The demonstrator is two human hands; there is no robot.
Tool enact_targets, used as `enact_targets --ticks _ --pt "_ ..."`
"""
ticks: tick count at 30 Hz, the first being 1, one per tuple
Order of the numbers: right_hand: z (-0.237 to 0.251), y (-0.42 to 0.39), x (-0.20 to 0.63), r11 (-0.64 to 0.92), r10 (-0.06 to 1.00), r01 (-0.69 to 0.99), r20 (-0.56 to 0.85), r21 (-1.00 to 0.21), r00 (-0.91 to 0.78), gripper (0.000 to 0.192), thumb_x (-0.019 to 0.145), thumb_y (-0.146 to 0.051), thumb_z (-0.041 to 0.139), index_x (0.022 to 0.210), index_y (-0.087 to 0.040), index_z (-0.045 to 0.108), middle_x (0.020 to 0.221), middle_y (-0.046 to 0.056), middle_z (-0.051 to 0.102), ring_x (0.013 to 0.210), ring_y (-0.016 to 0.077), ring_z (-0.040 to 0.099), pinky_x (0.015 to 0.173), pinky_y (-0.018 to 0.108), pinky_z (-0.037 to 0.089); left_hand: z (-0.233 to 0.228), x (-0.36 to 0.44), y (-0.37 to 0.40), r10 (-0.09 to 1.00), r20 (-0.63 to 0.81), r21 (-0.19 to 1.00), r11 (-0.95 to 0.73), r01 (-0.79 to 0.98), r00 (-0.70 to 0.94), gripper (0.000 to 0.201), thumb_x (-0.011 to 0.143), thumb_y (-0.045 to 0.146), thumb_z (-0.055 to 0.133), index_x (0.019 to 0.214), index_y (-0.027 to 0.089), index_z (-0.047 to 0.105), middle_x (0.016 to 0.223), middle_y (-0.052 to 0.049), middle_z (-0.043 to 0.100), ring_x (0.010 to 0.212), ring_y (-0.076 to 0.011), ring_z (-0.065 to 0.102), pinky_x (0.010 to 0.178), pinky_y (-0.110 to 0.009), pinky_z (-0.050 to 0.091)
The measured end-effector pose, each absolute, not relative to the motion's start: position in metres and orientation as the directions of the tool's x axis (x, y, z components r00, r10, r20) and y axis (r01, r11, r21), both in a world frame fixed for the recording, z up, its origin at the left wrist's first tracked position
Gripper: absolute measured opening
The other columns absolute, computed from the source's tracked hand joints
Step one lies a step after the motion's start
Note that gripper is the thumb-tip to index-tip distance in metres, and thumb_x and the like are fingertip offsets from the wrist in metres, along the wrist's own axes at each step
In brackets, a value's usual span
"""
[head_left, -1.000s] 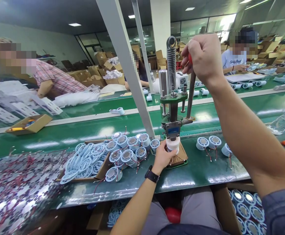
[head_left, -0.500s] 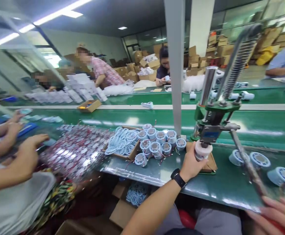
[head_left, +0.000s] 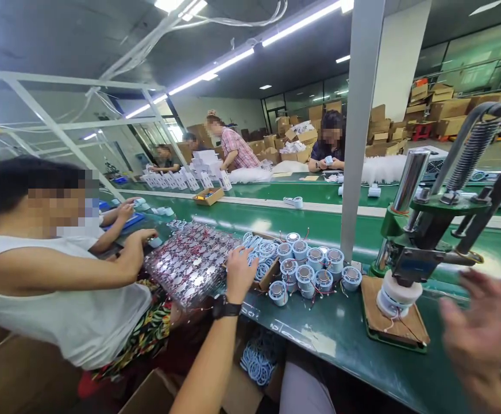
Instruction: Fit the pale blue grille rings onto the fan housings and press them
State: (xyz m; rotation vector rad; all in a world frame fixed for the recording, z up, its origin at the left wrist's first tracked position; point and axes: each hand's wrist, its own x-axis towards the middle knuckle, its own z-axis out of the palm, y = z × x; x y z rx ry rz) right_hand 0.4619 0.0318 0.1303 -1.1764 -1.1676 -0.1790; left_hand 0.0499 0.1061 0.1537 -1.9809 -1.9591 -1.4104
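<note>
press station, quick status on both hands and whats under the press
Left hand open, reaching into the box of blue rings. Right hand open, blurred, off the lever. White part sits under the press. Co-worker's hand nearby.

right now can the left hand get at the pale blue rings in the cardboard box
Probably yes. The left hand is already at the cardboard box, fingers over the pale blue rings, with nothing between them. The foil-backed sheet of parts lies just beside it but does not cover the rings.

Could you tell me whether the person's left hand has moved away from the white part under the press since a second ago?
Yes. The left hand has left the white part under the press and gone leftward to the box of blue rings.
</note>
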Motion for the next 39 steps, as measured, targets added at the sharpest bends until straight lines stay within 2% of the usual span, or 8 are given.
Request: enact_targets --ticks 4,7,11,16,22,26,31,39 --pt "0.073 0.056 0.427 0.207 0.720 0.595 0.532 -0.777 0.445 0.095 0.075 -0.056 0.072 0.152 -0.017 0.034 0.118 0.019 0.068 0.097 0.0386 0.071 0.076 0.052 0.059 0.135 0.014 0.114 0.808 0.572 0.455 -0.168 0.875 -0.142 0.004 0.073 0.024 0.065 0.072 0.020 0.067 0.115 -0.019 0.066 0.124 -0.0435 0.050 0.107 -0.066 0.038" --pt "0.057 0.055 0.416 0.141 0.666 0.612 0.532 -0.778 0.523 0.084 0.079 -0.051 0.069 0.148 -0.015 0.038 0.107 0.014 0.070 0.086 0.0292 0.071 0.074 0.041 0.059 0.128 0.019 0.111 0.790 0.602 0.429 -0.200 0.881 -0.113 0.013 0.080 0.026 0.060 0.069 0.021 0.066 0.114 -0.017 0.066 0.126 -0.0409 0.049 0.112 -0.064 0.033" --pt "0.057 0.034 0.425 0.133 0.573 0.686 0.620 -0.716 0.536 0.071 0.084 -0.050 0.065 0.141 -0.014 0.046 0.123 0.019 0.062 0.109 0.0327 0.065 0.092 0.047 0.054 0.125 0.054 0.079 0.766 0.635 0.461 -0.271 0.845 -0.101 0.028 0.092 0.036 0.050 0.079 0.019 0.069 0.100 -0.015 0.067 0.107 -0.0348 0.060 0.103 -0.058 0.044" --pt "0.048 -0.015 0.473 0.083 0.631 0.930 0.741 -0.358 0.229 0.034 0.095 -0.041 0.056 0.120 -0.019 0.066 0.112 0.015 0.066 0.104 0.0318 0.065 0.098 0.053 0.048 0.086 0.140 0.014 0.901 0.342 0.641 -0.430 0.636 0.265 0.033 0.097 0.033 0.051 0.075 0.019 0.071 0.086 -0.007 0.071 0.079 -0.0212 0.068 0.072 -0.031 0.058" --pt "0.047 -0.035 0.536 -0.013 0.753 1.000 0.658 0.012 0.002 0.035 0.100 -0.027 0.042 0.117 -0.019 0.071 0.126 0.017 0.069 0.127 0.0393 0.057 0.112 0.067 0.029 0.035 0.178 0.020 0.933 0.313 0.610 -0.341 0.716 0.178 0.038 0.097 0.028 0.047 0.126 0.012 0.066 0.122 -0.020 0.065 0.114 -0.0344 0.059 0.099 -0.060 0.048" --pt "0.059 -0.037 0.518 0.016 0.738 0.998 0.674 -0.065 0.032 0.034 0.098 -0.019 0.045 0.122 -0.017 0.069 0.133 0.018 0.064 0.134 0.0393 0.052 0.113 0.067 0.031 0.033 0.164 0.022 0.905 0.303 0.572 -0.424 0.702 0.300 0.047 0.092 0.026 0.056 0.137 0.014 0.060 0.134 -0.018 0.064 0.122 -0.0335 0.055 0.104 -0.057 0.047" --pt "0.092 0.005 0.405 0.362 0.762 0.886 0.639 -0.291 -0.102 0.037 0.094 -0.014 0.049 0.127 -0.020 0.064 0.131 0.017 0.061 0.121 0.0296 0.059 0.101 0.048 0.051 0.032 0.167 0.015 0.846 0.301 0.507 -0.533 0.677 0.440 0.062 0.080 0.018 0.071 0.140 0.023 0.059 0.137 -0.011 0.066 0.120 -0.0341 0.056 0.101 -0.054 0.050" --pt "0.122 0.127 0.322 0.127 0.924 0.892 0.380 -0.433 0.053 0.046 0.088 -0.015 0.067 0.133 -0.024 0.064 0.119 0.017 0.061 0.106 0.0303 0.061 0.092 0.045 0.053 0.027 0.164 0.013 0.816 0.445 0.442 -0.559 0.702 0.370 0.066 0.079 0.017 0.079 0.140 0.015 0.053 0.118 -0.015 0.072 0.104 -0.0322 0.063 0.089 -0.051 0.057"
